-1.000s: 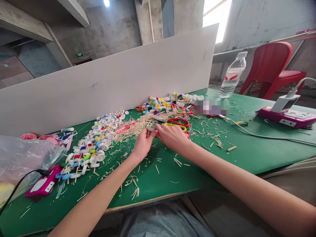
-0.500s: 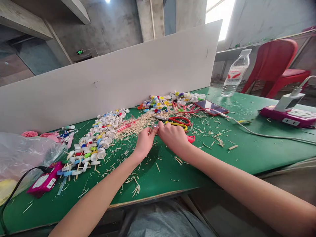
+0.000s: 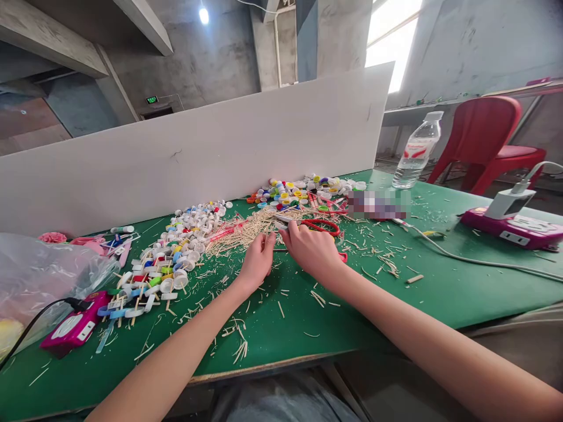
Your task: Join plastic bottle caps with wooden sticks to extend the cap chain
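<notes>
My left hand (image 3: 256, 258) is closed above the middle of the green table, thumb against curled fingers; anything inside is hidden. Just right of it, a small gap away, my right hand (image 3: 313, 249) is also closed, and I cannot make out what its fingertips hold. Behind the right hand lie red-handled scissors (image 3: 323, 225), partly covered by it. A thin dark rod (image 3: 280, 251) shows in the gap between the hands. Beyond them spreads a heap of thin wooden sticks (image 3: 246, 231). Bottle caps (image 3: 180, 258), several with sticks in them, are piled to the left.
More caps (image 3: 285, 193) lie at the back against a white board (image 3: 197, 152). A water bottle (image 3: 416, 152) stands back right. Magenta power strips (image 3: 512, 228) and a white cable (image 3: 466, 255) are rightward; a plastic bag (image 3: 53, 281) is at left. Wood slivers litter the green table (image 3: 396, 305).
My hands have parted slightly; their fingertips met half a second ago around something small and shiny. The view has tilted up a little.
</notes>
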The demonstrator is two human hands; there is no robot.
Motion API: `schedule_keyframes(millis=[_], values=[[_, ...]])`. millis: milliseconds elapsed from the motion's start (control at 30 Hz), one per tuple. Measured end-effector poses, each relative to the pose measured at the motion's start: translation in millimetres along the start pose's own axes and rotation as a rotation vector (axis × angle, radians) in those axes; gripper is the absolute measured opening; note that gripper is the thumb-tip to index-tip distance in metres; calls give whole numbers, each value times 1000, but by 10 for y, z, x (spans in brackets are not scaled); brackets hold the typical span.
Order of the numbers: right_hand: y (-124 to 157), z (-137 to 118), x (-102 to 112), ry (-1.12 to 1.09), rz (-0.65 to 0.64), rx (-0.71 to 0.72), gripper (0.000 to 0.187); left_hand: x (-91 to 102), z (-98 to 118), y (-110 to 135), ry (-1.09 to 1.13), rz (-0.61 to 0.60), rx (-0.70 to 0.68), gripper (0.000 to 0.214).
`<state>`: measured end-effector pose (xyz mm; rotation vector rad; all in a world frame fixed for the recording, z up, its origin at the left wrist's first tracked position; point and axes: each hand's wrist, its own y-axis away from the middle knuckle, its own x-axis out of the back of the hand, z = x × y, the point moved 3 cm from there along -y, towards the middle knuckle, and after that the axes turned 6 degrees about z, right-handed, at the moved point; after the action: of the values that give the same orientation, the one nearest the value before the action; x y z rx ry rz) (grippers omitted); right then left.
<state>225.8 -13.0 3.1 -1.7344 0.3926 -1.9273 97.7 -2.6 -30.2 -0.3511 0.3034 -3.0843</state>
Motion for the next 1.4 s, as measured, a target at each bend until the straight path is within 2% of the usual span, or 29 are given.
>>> schedule_keyframes(millis=[233, 367, 467, 567, 667, 767, 933, 1167, 1400], values=[[-1, -2, -40, -83, 28, 90, 46, -66, 60, 63, 214, -135, 108, 32], [-11, -15, -51, -139, -3, 206, 47, -36, 95, 84, 214, -114, 119, 28], [-24, 0, -48, -161, -19, 233, 46, -19, 94, 85, 192, -114, 91, 30], [-27, 8, -43, -128, -36, 243, 40, -4, 96, 64, 91, -96, -19, 34], [-8, -19, -29, -40, -36, 201, 27, 17, 89, 28, -45, -47, -103, 37], [28, -74, -22, 19, -61, 131, 19, 25, 63, -2, -149, -26, -93, 38], [71, -118, -21, 40, -100, 58, 22, 9, 37, -22, -235, -4, -83, 43], [72, -114, -14, 51, -87, 34, 25, 24, 77, -3, -307, 7, -43, 47], [70, -113, -7, 44, -92, 9, 24, 31, 100, -12, -367, 56, -81, 49]])
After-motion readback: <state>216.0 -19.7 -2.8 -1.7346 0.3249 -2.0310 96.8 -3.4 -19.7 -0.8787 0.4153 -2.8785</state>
